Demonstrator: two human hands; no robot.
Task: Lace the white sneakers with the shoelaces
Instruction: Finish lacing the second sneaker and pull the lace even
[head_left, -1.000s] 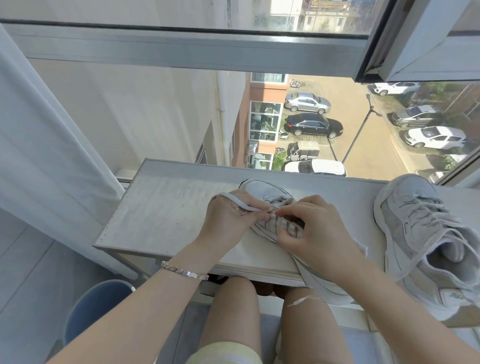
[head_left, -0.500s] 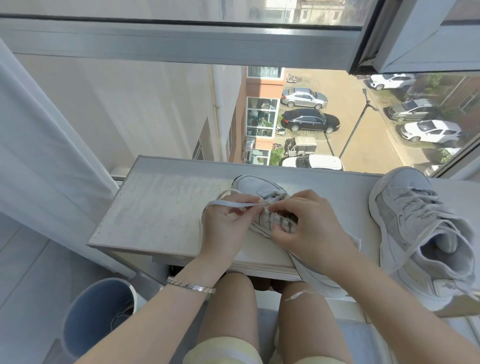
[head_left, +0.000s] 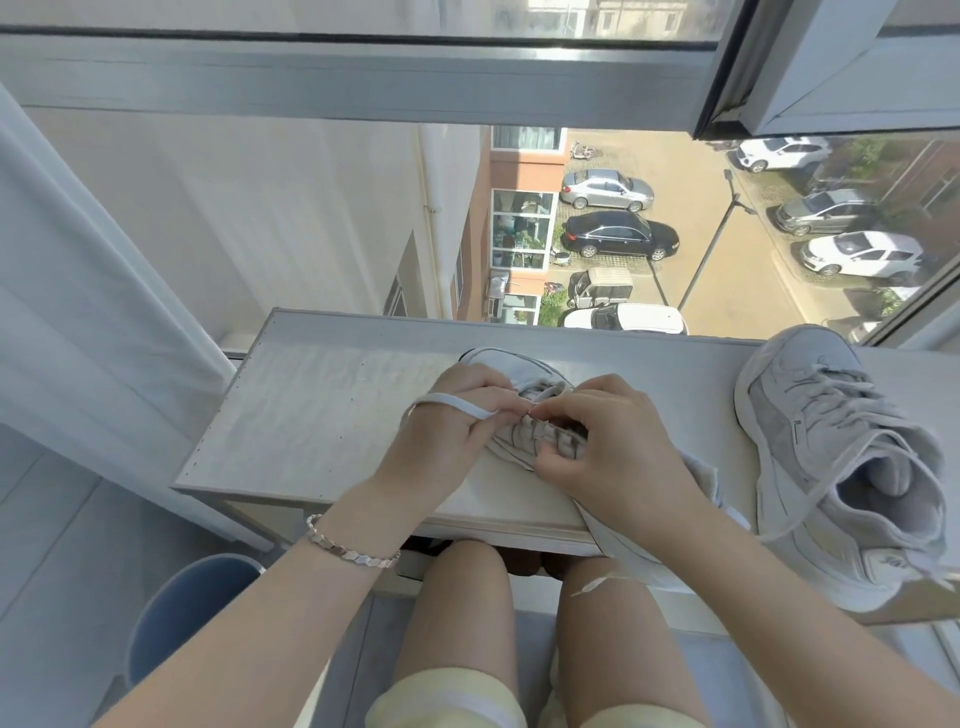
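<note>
A white sneaker (head_left: 519, 366) lies on the white ledge (head_left: 322, 405) in front of me, toe pointing away, its heel hanging over the front edge. My left hand (head_left: 447, 441) pinches a flat white shoelace (head_left: 457, 404) that loops over the back of that hand. My right hand (head_left: 608, 452) sits on the sneaker's lacing area, fingertips pinching at the eyelet row next to the lace end. Both hands hide most of the tongue. A second, laced grey-white sneaker (head_left: 841, 467) lies at the right on the ledge, opening toward me.
A window frame (head_left: 363, 78) runs above the ledge, with a parking lot far below. A white curtain (head_left: 67, 291) hangs at the left. A blue bin (head_left: 176, 618) stands on the floor at lower left. My knees are under the ledge's front edge.
The lace loop has shifted slightly across my left hand. Both hands stay pressed together at the eyelets, working the lace end. The camera tilted a little; the sneakers have not moved.
</note>
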